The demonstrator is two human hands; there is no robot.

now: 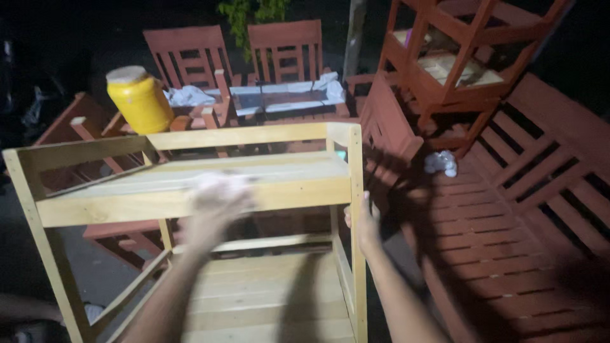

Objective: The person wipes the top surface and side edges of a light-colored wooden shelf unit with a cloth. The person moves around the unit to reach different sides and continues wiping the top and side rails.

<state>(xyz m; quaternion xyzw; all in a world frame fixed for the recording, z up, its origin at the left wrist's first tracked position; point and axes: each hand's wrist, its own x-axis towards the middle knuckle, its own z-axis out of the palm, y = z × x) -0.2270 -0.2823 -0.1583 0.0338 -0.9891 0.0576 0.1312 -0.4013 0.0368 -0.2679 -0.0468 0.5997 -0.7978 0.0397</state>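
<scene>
Clearly, an unpainted pale wooden shelf unit (pixel 254 190) is being worked on at the centre of the view, standing upright among red-stained furniture. The left hand (pixel 219 197) is laid on the front rail of the upper shelf; it is blurred by motion, so whether its grip is closed on anything cannot be told, though something whitish seems to be pressed under the palm. The right hand (pixel 363 223) is set against the right front post, fingers wrapped round the edge, a closed grip on the wood, probably so that the frame is kept steady while the other hand is moved across the rail.

The shelf unit is made of light, raw-looking planks: a slatted upper shelf with a raised back rail and side rails, a lower slatted shelf near the bottom of the view, and square posts at the corners. Its surface is seen as smooth and yellowish under the light, with no stain applied.

Behind it, a yellow plastic jar (pixel 140 98) with a pale lid is stood on red furniture. Two red slatted chairs (pixel 235 54) are placed further back, with white cloths (pixel 190 95) draped near them. To the right, a red slatted bench (pixel 508 216) is laid out, a crumpled white rag (pixel 441 162) resting on it, and a red stool frame (pixel 467 57) is stacked above.
</scene>
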